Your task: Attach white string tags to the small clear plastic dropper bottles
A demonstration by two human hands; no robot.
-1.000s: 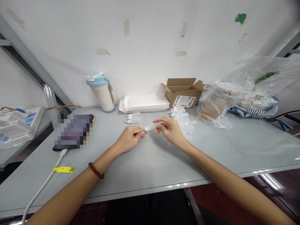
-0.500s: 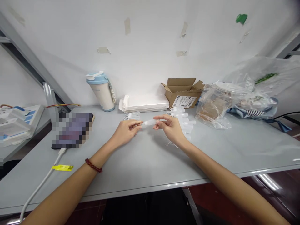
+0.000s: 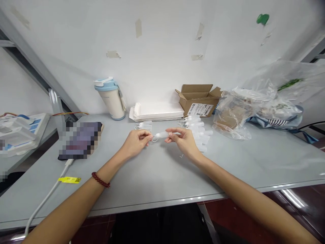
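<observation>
A small translucent plastic bottle (image 3: 161, 135) with a narrow nozzle and a thin white loop lies level between my hands, above the table. My right hand (image 3: 185, 140) is closed on its wide end, thumb and fingers pinching it. At the nozzle end, my left hand (image 3: 137, 143) is closed in a pinch on the thin tip; the fingertips hide the exact spot. Behind my right hand lies a pile of similar bottles (image 3: 200, 132), partly covered by that hand. A smaller group of bottles (image 3: 145, 125) rests just beyond my left hand.
On the grey table (image 3: 152, 183) stand a tumbler (image 3: 111, 101), a stack of flat white boxes (image 3: 159, 112) and an open cardboard box (image 3: 200, 103). Clear plastic bags (image 3: 233, 118) lie at right. A phone (image 3: 81, 140) with a white cable (image 3: 48, 196) is at left.
The bottle stays between my hands, and its thin white loop now shows below the nozzle. My hands have barely shifted; the view has moved slightly.
</observation>
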